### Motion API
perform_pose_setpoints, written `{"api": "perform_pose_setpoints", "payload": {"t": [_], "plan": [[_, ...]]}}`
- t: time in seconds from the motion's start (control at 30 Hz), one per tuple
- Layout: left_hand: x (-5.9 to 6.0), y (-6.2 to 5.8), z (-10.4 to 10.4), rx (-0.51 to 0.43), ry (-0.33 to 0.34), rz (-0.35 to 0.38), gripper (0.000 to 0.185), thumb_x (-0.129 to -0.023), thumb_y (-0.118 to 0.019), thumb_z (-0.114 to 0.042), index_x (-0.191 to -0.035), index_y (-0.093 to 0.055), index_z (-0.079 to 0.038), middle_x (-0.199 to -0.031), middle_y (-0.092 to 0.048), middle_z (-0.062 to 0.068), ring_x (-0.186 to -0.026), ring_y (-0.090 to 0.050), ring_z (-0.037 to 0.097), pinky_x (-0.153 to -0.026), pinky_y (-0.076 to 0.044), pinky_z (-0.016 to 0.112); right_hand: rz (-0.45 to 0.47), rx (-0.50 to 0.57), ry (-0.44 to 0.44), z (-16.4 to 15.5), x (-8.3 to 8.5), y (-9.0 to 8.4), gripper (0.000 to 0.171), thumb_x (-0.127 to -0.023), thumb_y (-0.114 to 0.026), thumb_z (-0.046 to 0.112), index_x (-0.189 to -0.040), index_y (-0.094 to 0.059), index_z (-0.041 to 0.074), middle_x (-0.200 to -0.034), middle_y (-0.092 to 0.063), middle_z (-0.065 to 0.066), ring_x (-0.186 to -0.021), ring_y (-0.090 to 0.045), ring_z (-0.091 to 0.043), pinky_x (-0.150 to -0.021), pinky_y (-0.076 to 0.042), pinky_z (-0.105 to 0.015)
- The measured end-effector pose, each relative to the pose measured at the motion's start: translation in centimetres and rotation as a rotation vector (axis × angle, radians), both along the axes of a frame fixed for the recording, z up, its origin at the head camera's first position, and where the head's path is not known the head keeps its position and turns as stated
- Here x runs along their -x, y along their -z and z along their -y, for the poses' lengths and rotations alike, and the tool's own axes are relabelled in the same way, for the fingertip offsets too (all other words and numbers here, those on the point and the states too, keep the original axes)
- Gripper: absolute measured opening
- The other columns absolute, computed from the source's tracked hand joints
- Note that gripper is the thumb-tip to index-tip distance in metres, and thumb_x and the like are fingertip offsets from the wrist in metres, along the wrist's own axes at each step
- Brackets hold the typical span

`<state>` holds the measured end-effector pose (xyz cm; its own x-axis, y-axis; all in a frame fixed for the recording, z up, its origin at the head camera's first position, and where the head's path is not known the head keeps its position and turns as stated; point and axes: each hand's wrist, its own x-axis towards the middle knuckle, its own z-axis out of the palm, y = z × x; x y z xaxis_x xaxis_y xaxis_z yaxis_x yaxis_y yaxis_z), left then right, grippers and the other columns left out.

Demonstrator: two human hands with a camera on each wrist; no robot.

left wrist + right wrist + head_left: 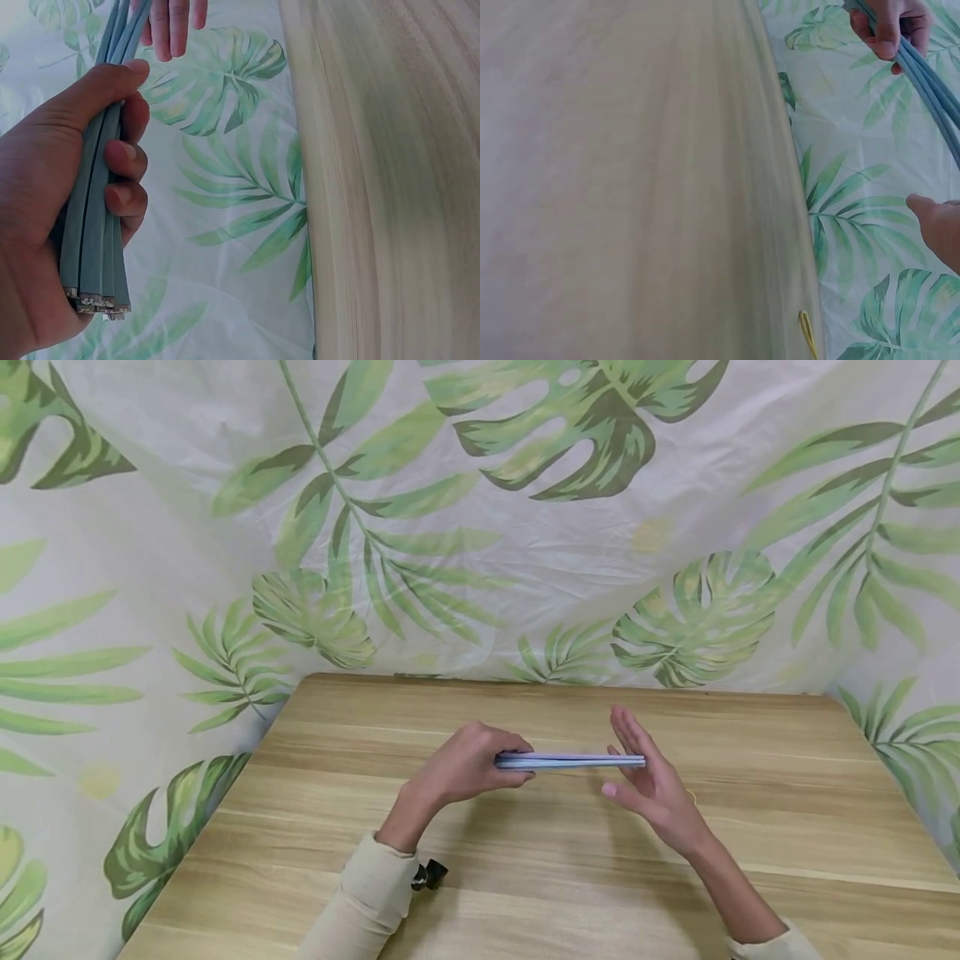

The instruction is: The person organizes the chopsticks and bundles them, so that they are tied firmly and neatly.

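Left hand (465, 768) grips blue strips (570, 762), no writing visible.

2 hands (465, 770), 1 bundle of blue strips (570, 762), 1 table (787, 827)

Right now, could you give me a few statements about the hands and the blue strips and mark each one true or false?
1. The left hand grips one end of a bundle of blue strips. True.
2. The bundle lies flat on the wooden table. False: it is held level above the table.
3. The right hand has straight fingers against the bundle's other end. True.
4. The right hand is a closed fist around the strips. False: its palm is open, fingers extended.
5. The cloth behind the table is plain white. False: it bears green leaf prints.
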<state>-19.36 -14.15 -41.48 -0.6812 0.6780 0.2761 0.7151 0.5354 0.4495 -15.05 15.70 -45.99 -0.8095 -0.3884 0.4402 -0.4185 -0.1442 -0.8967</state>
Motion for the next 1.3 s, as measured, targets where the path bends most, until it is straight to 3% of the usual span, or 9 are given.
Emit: {"api": "perform_pose_setpoints", "payload": {"t": [0.13, 0.3, 0.4, 0.53, 0.8, 0.93, 1.1, 1.3], "plan": [[-0.01, 0.04, -0.19, -0.004, 0.010, 0.020, 0.010, -0.094, -0.085, -0.018, -0.101, -0.082, -0.012, -0.090, -0.079, -0.005, -0.071, -0.060, -0.002, -0.069, -0.051, 0.016, -0.036, 0.045, -0.049, 0.00, -0.28, 0.04, 0.093, -0.097, -0.059, -0.016, -0.169, -0.001, -0.006, -0.181, -0.006, -0.018, -0.165, -0.019, -0.002, -0.125, -0.032, -0.019], [-0.11, -0.06, -0.39, 0.010, 0.007, 0.021, 0.009, -0.094, -0.085, -0.017, -0.100, -0.082, -0.012, -0.088, -0.079, -0.005, -0.070, -0.059, -0.002, -0.068, -0.051, 0.016, 0.024, 0.072, -0.084, 0.03, -0.47, 0.18, 0.092, -0.101, -0.055, -0.012, -0.172, 0.003, 0.003, -0.179, 0.001, -0.024, -0.164, -0.019, 0.001, -0.124, -0.030, -0.017], [-0.13, -0.12, -0.39, 0.026, 0.001, 0.002, 0.010, -0.094, -0.085, -0.018, -0.101, -0.083, -0.012, -0.089, -0.079, -0.005, -0.069, -0.059, -0.002, -0.068, -0.051, 0.017, 0.042, 0.061, -0.057, -0.11, -0.45, 0.17, 0.093, -0.101, -0.055, -0.011, -0.173, 0.001, 0.006, -0.178, 0.003, -0.028, -0.162, -0.021, 0.003, -0.123, -0.032, -0.016], [-0.16, -0.15, -0.44, 0.041, -0.011, -0.016, 0.011, -0.093, -0.086, -0.020, -0.101, -0.083, -0.012, -0.089, -0.080, -0.005, -0.069, -0.059, -0.002, -0.068, -0.051, 0.017, -0.015, 0.068, 0.014, -0.25, -0.47, 0.01, 0.093, -0.097, -0.054, -0.017, -0.172, -0.003, 0.003, -0.179, -0.004, -0.027, -0.162, -0.024, 0.001, -0.123, -0.034, -0.017], [-0.40, -0.13, -0.72, 0.059, -0.005, -0.048, 0.008, -0.094, -0.084, -0.019, -0.100, -0.083, -0.013, -0.088, -0.079, -0.006, -0.068, -0.057, 0.000, -0.067, -0.049, 0.017, -0.126, 0.047, 0.005, 0.40, -0.73, 0.13, 0.093, -0.094, -0.055, -0.023, -0.169, -0.001, -0.007, -0.182, -0.012, -0.006, -0.166, -0.017, -0.007, -0.127, -0.027, -0.017], [-0.46, -0.12, -0.91, 0.055, 0.001, -0.077, 0.007, -0.094, -0.084, -0.018, -0.099, -0.082, -0.013, -0.088, -0.078, -0.005, -0.069, -0.057, 0.000, -0.067, -0.049, 0.016, -0.100, 0.058, 0.012, 0.21, -0.74, 0.07, 0.092, -0.095, -0.054, -0.023, -0.169, -0.001, -0.007, -0.182, -0.010, -0.009, -0.166, -0.018, -0.005, -0.126, -0.028, -0.017], [-0.52, -0.13, -0.98, 0.035, 0.006, -0.063, 0.009, -0.094, -0.085, -0.018, -0.100, -0.083, -0.012, -0.089, -0.079, -0.005, -0.069, -0.059, 0.000, -0.068, -0.050, 0.016, -0.045, 0.078, 0.037, -0.27, -0.81, -0.17, 0.091, -0.096, -0.053, -0.019, -0.170, -0.002, -0.003, -0.182, -0.010, -0.012, -0.164, -0.022, -0.002, -0.124, -0.030, -0.016], [-0.52, -0.07, -0.97, 0.028, 0.013, -0.031, 0.010, -0.094, -0.084, -0.018, -0.101, -0.083, -0.011, -0.089, -0.080, -0.004, -0.069, -0.058, -0.002, -0.067, -0.050, 0.015, -0.063, 0.082, -0.033, -0.24, -0.97, 0.01, 0.094, -0.096, -0.051, -0.020, -0.171, 0.003, 0.000, -0.182, -0.007, -0.012, -0.165, -0.020, -0.004, -0.126, -0.029, -0.018]]}}
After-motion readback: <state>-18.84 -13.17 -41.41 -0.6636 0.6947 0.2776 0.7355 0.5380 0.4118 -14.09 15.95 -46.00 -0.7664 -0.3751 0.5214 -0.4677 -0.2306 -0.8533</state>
